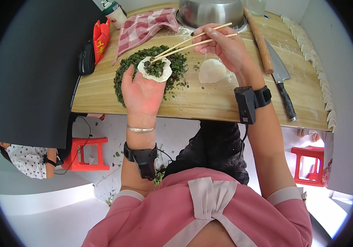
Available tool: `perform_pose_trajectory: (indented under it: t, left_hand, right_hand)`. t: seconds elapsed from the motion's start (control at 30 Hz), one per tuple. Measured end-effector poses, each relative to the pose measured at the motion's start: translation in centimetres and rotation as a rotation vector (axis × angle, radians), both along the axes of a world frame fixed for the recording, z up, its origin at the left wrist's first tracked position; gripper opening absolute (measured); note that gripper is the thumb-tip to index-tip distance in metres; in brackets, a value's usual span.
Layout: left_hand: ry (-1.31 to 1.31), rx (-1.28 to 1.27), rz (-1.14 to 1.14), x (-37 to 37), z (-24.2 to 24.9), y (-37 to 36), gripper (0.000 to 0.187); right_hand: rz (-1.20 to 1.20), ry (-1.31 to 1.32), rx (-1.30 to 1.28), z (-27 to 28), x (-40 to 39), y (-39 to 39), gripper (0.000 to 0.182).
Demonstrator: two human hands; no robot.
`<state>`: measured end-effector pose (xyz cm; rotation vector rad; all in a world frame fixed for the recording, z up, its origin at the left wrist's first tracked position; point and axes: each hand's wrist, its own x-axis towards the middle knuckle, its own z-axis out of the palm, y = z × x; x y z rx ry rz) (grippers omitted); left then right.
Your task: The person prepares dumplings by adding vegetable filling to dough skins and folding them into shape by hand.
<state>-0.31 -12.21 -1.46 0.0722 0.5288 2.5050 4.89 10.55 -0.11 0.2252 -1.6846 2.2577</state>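
Observation:
My left hand (144, 96) lies palm up above the near edge of the pile of chopped greens (178, 61). On its fingers rests a round dumpling wrapper (166, 74) with chopped green filling (155, 69) in its middle. My right hand (232, 51) grips a pair of wooden chopsticks (180, 44), whose tips touch the filling. A second flat dumpling wrapper (212, 71) lies on the wooden table, below and left of my right wrist.
Along the right edge runs a row of folded dumplings (308, 51). A rolling pin (258, 41) and a cleaver (281, 76) lie left of them. At the back are a metal bowl (211, 12), a checked cloth (147, 26) and a bottle (114, 14). Another person (32, 160) is at lower left.

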Motion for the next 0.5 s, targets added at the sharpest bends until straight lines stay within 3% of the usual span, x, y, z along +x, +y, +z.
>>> perform_pose_trajectory:
  t: [0.27,0.37,0.43,0.47,0.5]
  left_hand:
    - [-0.034,0.013,0.013,-0.1,-0.2,-0.9,0.052]
    - [-0.038,0.009,0.027,-0.2,-0.3,-1.4,0.052]
    - [-0.032,0.018,0.022,-0.3,-0.3,-1.7,0.051]
    - [-0.023,0.019,0.015,-0.4,-0.2,-1.8,0.05]
    - [-0.014,0.019,0.01,-0.4,-0.1,-2.0,0.048]
  right_hand:
    - [-0.105,0.148,-0.085,-0.5,-0.5,-0.3,0.029]
    - [-0.173,0.184,0.146,-1.8,-1.2,-1.2,0.03]
    - [-0.305,0.171,0.577,-2.6,-1.1,-3.2,0.017]
    - [-0.304,0.173,0.578,-2.6,-1.0,-3.9,0.017]
    - [-0.313,0.274,0.928,-2.6,-0.7,-4.7,0.018]
